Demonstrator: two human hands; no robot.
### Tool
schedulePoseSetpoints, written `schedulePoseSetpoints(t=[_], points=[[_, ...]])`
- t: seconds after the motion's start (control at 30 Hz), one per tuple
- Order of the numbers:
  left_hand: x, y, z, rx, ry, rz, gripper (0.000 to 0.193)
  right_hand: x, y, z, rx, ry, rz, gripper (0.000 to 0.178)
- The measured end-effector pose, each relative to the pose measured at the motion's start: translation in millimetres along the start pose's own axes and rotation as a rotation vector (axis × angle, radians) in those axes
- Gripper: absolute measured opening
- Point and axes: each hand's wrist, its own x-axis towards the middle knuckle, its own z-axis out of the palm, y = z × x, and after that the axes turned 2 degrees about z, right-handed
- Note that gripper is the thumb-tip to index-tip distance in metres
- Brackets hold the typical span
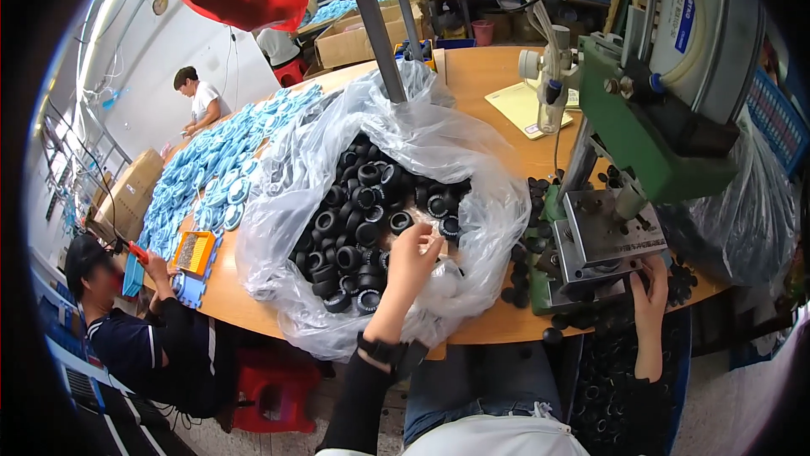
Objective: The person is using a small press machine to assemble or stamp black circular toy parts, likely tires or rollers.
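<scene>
Clear plastic bag (287, 194), spread open left of a green press (641, 144). Steel block (603, 228) beneath the press head. Left hand (412, 262) over the bag, fingers curled; any hold cannot be told. Right hand (650, 287), partly open, at the block's near right corner; hold likewise unclear. Black rings (367, 234) lie in the bag, mostly left and far of the left hand.

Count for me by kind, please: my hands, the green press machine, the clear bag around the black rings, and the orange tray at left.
Left hand and right hand: 2
Green press machine: 1
Clear bag around the black rings: 1
Orange tray at left: 1
Total: 5
</scene>
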Motion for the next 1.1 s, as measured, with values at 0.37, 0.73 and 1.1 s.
schedulePoseSetpoints(t=[0.37, 0.73, 1.1], points=[[44.3, -33.0, 30.0, 0.554, -0.317, 0.427, 0.05, 23.9, -57.8, 66.3, 0.285, 0.029, -0.041, 0.037], [31.2, -13.7, 17.2, 0.674, -0.174, 0.621, 0.038, -8.4, -49.4, 53.5, -0.237, 0.182, -0.179, 0.046], [-42.4, 131.1, 86.9, -0.873, -0.379, 0.256, 0.058, -96.8, 10.2, -74.5, -0.08, 0.52, 0.508, 0.038]])
